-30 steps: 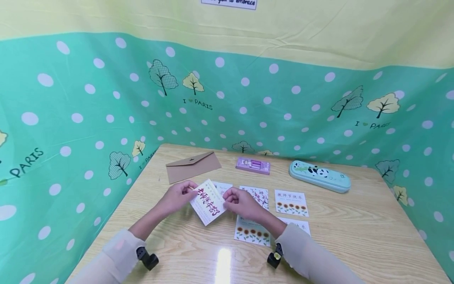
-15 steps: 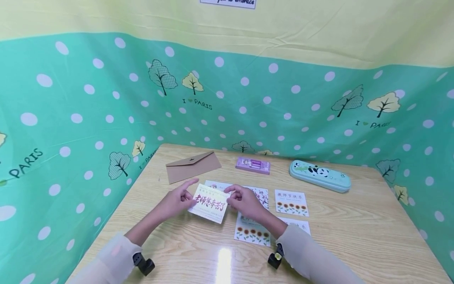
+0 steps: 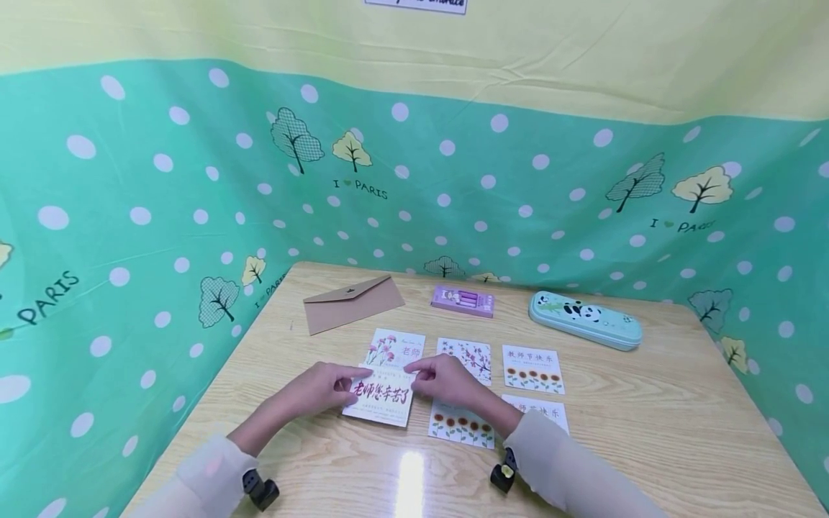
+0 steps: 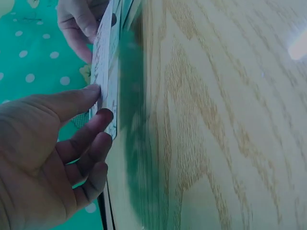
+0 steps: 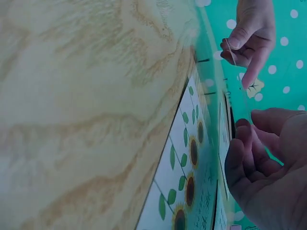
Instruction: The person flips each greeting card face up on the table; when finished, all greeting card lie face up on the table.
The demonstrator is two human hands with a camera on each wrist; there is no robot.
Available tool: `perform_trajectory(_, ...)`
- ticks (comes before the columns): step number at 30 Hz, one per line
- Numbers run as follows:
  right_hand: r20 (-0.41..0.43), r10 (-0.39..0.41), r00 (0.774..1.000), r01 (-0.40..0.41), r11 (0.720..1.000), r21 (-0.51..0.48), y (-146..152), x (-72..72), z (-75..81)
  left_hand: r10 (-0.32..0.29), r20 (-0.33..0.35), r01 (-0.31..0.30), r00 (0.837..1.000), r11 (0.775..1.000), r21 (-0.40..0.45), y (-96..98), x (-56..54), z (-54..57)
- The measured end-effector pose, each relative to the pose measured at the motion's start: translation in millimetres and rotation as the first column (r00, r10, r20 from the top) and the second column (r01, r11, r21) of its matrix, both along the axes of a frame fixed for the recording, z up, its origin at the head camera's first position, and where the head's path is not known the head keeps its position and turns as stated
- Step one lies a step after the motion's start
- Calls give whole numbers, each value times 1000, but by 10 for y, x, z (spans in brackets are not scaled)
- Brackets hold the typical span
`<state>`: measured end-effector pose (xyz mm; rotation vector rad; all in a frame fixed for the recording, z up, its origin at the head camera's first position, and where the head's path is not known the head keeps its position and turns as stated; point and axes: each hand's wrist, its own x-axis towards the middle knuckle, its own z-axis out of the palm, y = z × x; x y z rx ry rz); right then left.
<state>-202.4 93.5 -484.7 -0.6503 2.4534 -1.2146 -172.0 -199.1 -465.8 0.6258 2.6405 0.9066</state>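
A white greeting card [image 3: 381, 397] with red brush characters lies nearly flat, just over the wooden table [image 3: 648, 432]. My left hand [image 3: 352, 379] pinches its left edge between thumb and forefinger. My right hand [image 3: 414, 374] pinches its upper right edge. In the left wrist view the card [image 4: 106, 91] shows edge-on between the left hand's [image 4: 98, 103] thumb and fingers, with the right hand [image 4: 79, 24] at its far end. In the right wrist view the right hand [image 5: 247, 127] holds the thin card edge [image 5: 238, 76], and the left hand [image 5: 252, 43] is beyond. Whether the card touches the table I cannot tell.
Several more cards lie on the table: a pink-flower card [image 3: 396, 347], a blossom card [image 3: 468, 357] and sunflower cards [image 3: 532, 369] [image 3: 460, 426] [image 5: 184, 187]. A brown envelope [image 3: 352, 303], a purple box [image 3: 463, 301] and a panda pencil case [image 3: 585, 320] lie behind. Dotted green cloth walls the table in.
Both hands turned the red-lettered card from tilted to level and brought it down and nearer to me. The pink-flower card behind it now shows.
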Motion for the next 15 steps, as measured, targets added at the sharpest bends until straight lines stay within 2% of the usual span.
perform_trajectory(4, -7, 50, 999, -49, 997, 62, -9, 39, -6, -12, 2, 12, 1000, 998, -55, 28, -1, -26)
perform_trajectory(9, -31, 75, 997, -71, 990, 118, -37, 61, 10, -27, -24, 23, 999, 988, -150, 77, -15, -99)
perform_trajectory(15, -50, 93, 994, -84, 983, 164, -63, 51, 26, -32, -71, 15, 997, 972, -234, 133, -2, -73)
